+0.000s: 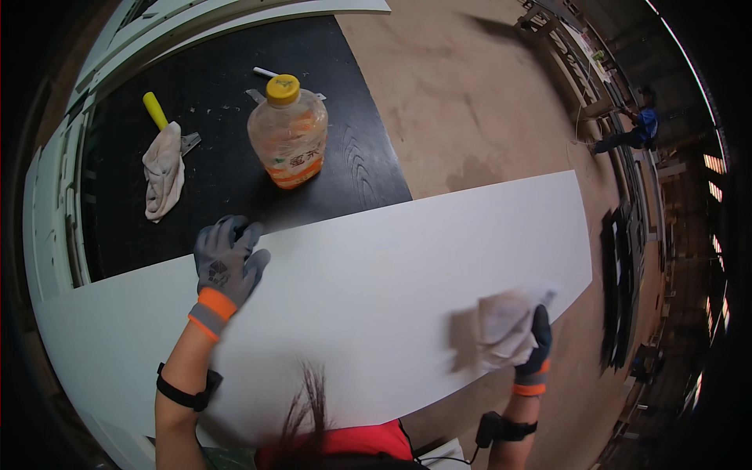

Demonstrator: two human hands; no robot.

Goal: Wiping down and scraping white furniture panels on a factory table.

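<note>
A long white panel (376,305) lies across in front of me, over the near part of a black wood-grain board (215,78). My left hand (225,258), in a grey glove with an orange cuff, rests at the panel's far edge with its fingers over it, stretched out and not wrapped round anything. Near the panel's right end, my gloved right hand (538,343) grips a pale cloth (505,325). The cloth is slightly blurred and casts a shadow on the white surface; whether it touches the panel I cannot tell.
On the black board stand a clear plastic jug (290,145) with a yellow cap, a yellow-handled scraper (156,111), a second crumpled cloth (164,172) and a white marker (265,72). White panels (74,204) border the left. A person in blue (646,125) is far right.
</note>
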